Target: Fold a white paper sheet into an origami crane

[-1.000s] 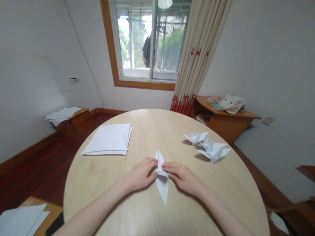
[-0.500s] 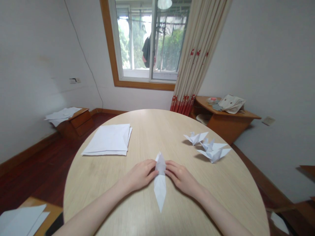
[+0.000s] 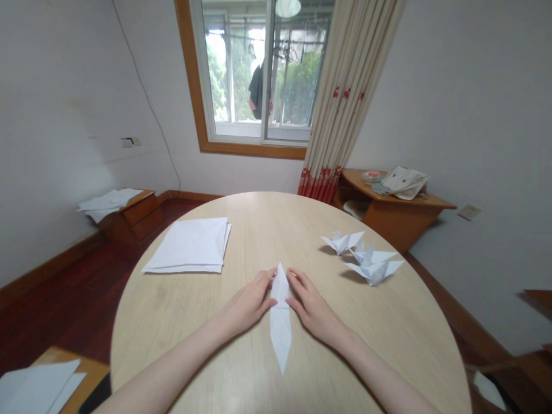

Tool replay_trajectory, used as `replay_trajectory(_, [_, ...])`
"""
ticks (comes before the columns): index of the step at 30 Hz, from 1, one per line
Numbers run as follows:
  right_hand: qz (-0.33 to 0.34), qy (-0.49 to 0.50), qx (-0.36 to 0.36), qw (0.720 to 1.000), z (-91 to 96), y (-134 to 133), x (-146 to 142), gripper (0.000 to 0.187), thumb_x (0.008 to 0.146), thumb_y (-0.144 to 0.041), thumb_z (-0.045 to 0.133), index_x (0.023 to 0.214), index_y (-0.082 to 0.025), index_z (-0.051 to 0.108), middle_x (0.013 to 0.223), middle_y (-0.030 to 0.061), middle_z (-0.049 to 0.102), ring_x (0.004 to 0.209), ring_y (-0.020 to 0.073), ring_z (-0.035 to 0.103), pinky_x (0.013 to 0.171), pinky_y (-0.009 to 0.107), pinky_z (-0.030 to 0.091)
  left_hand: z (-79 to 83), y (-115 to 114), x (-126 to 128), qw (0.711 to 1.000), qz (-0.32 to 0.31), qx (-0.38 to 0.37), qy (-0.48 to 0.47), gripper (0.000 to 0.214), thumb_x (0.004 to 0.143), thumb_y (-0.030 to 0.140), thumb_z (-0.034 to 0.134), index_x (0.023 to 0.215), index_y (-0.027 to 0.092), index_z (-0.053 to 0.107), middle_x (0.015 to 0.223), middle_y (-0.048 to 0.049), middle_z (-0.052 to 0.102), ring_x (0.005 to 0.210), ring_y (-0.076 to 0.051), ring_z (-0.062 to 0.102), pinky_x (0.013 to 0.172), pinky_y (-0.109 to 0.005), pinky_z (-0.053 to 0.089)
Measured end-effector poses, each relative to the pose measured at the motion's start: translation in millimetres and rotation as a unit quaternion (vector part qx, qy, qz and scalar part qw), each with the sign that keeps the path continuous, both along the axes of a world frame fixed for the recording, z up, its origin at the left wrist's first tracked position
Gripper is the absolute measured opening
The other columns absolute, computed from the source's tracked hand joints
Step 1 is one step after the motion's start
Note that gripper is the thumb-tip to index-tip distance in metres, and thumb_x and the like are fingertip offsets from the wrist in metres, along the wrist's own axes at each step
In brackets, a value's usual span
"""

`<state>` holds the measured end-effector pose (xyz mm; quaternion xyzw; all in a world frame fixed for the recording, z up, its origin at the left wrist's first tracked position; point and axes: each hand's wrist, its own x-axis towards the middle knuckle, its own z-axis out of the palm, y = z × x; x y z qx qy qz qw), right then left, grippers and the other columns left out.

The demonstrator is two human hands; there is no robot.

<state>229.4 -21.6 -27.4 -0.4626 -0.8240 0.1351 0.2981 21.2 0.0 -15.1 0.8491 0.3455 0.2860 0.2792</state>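
On the round pale-wood table, white-paper birds looked finished; left hand and right hand, thumbs parted from fingers, flanked a narrow white-paper strip, folded but flat.

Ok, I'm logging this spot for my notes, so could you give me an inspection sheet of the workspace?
Surface: round table with a pale, wood-look top.
Job's things: narrow folded paper at the middle; paper stack to the left; paper birds to the right.
Clutter: loose papers on a low cabinet, left; bag on a corner shelf, right.
Hands: left hand at the folded paper's left edge, right hand at its right.
Cables: one thin cable down the wall, apart from the table.
Surroundings: window ahead, curtain beside it, dark red floor.
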Motion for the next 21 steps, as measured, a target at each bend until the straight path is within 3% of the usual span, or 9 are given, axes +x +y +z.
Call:
replay_trajectory(6, [0.021, -0.042, 0.032, 0.998, -0.9, 0.7, 1.9, 0.047, 0.093, -0.018, 0.044, 0.139, -0.024, 0.043, 0.140, 0.0142, 0.048, 0.126, 0.0276, 0.047, 0.102, 0.051, 0.042, -1.3, -0.7, 1.0, 0.998, 0.017, 0.039, 0.039, 0.053, 0.087, 0.010, 0.054, 0.136, 0.024, 0.039, 0.141, -0.0119, 0.040, 0.121, -0.024, 0.051, 0.100, -0.040, 0.046])
replay_trajectory(13, [0.029, -0.069, 0.024, 0.997, -2.5, 0.6, 0.5, 0.041, 0.095, -0.019, 0.040, 0.135, -0.022, 0.050, 0.143, 0.0116, 0.046, 0.129, 0.0250, 0.046, 0.104, 0.047, 0.042, -7.8, 2.9, 0.1, 0.986, 0.034, 0.110, 0.123, 0.031, 0.091, 0.020, 0.055, 0.121, 0.020, 0.058, 0.130, -0.0103, 0.056, 0.120, -0.024, 0.053, 0.101, -0.040, 0.044])
replay_trajectory(17, [0.018, -0.089, -0.011, 0.996, -1.1, -0.1, 0.5, 0.041, 0.096, -0.022, 0.039, 0.136, -0.018, 0.049, 0.144, 0.0117, 0.045, 0.132, 0.0250, 0.042, 0.107, 0.049, 0.038, -5.2, 2.4, -0.7, 0.971, 0.026, 0.155, 0.181, 0.031, 0.094, 0.026, 0.052, 0.124, 0.019, 0.058, 0.134, -0.0095, 0.056, 0.125, -0.028, 0.048, 0.104, -0.047, 0.040])
replay_trajectory(21, [0.014, -0.105, -0.037, 0.994, 0.5, -0.7, 0.2, 0.043, 0.097, -0.025, 0.040, 0.139, -0.015, 0.046, 0.145, 0.0112, 0.044, 0.134, 0.0250, 0.038, 0.109, 0.050, 0.035, -1.1, 0.7, -1.1, 0.961, 0.013, 0.154, 0.230, 0.040, 0.094, 0.035, 0.053, 0.130, 0.017, 0.053, 0.141, -0.0106, 0.049, 0.131, -0.030, 0.042, 0.106, -0.051, 0.034])
